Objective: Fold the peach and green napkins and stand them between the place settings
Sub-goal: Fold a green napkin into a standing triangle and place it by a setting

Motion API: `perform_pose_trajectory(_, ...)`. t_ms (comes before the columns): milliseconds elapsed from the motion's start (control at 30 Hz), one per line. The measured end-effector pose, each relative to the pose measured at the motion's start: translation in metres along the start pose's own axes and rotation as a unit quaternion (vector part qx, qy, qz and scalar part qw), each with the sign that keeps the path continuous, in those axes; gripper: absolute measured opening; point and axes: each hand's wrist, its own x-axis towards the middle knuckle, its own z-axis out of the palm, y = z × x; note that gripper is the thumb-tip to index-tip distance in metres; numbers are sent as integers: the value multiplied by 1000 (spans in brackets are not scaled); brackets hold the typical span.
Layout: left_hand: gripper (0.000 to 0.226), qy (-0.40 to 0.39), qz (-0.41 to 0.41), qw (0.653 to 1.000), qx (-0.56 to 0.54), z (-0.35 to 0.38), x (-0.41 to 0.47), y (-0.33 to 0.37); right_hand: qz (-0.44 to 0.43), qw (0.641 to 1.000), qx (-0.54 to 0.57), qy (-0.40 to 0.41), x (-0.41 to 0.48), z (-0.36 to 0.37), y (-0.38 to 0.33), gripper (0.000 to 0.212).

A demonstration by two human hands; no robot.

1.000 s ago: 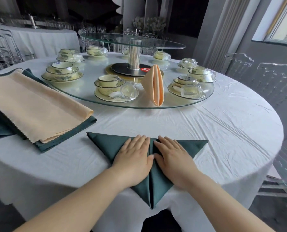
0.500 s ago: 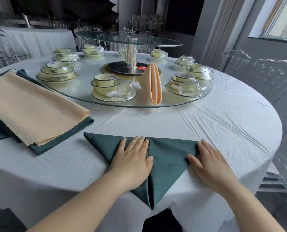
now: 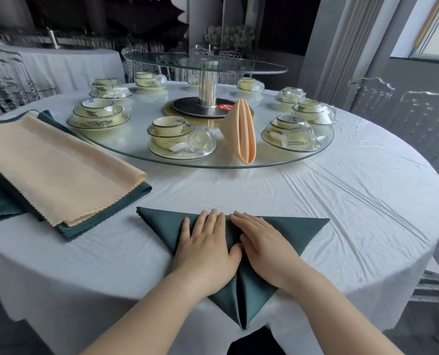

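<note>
The right hand [image 3: 267, 249] is back at the middle of the dark green cloth napkin [image 3: 305, 231], having come in from the napkin's right corner, where it lay half a second ago; the left hand [image 3: 205, 249] has not shifted. Both hands lie flat, fingers straight and together, pressing the cloth onto the white-clothed round table [image 3: 354, 201] (neither pinches anything). The napkin sits at the near edge, folded into a downward triangle. Its long top edge runs left to right, and its centre seam runs from between the two hands toward the person, the tip hanging over the table's rim. The hands flank that seam, thumbs nearly touching, so each is equally near its own pointed wing. The next fold likely turns on those wings. Beyond, a folded peach cloth napkin [image 3: 241, 131] already stands on the round glass turntable [image 3: 213, 160] between two pale yellow bowl-and-plate settings [image 3: 172, 137]. Flat peach and green napkins [image 3: 54, 170] wait stacked at left.
</note>
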Motion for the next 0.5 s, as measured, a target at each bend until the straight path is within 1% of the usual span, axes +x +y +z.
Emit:
perform_pose_trajectory(33, 66, -7, 0, 1000, -20, -1, 2, -1, -4, 1000, -10, -5, 0, 1, 1, 58)
perform_pose_trajectory(100, 70, -27, 3, 997, -73, -6, 5, -5, -2, 999, -30, -27, 0, 1, 3, 52)
perform_pose_trajectory(133, 70, -35, 7, 994, -101, -8, 7, -7, -3, 999, -39, -31, 1, 1, 2, 53)
perform_pose_trajectory(200, 66, -37, 8, 988, -147, -12, 11, -12, -5, 998, -52, -24, 1, 2, 0, 66)
perform_pose_trajectory(233, 62, -30, 4, 988, -150, -12, 12, -15, -3, 998, -58, -18, 2, 2, 0, 70)
perform_pose_trajectory(267, 59, -19, -2, 991, -132, -11, 11, -20, -4, 998, -62, -13, 2, 3, 0, 73)
perform_pose_trajectory(367, 58, 4, -32, 999, -22, -9, 7, -45, -7, 997, -70, -8, 2, 5, 2, 74)
perform_pose_trajectory(433, 61, 8, -71, 997, 23, -12, 4, -67, -14, 997, -74, 3, 2, 6, 3, 80)
perform_pose_trajectory(467, 62, 6, -95, 995, 41, -15, 3, -78, -15, 997, -75, 5, 1, 6, 3, 80)
perform_pose_trajectory(500, 64, 2, -118, 991, 55, -19, 2, -88, -13, 997, -75, 2, 1, 7, 3, 75)
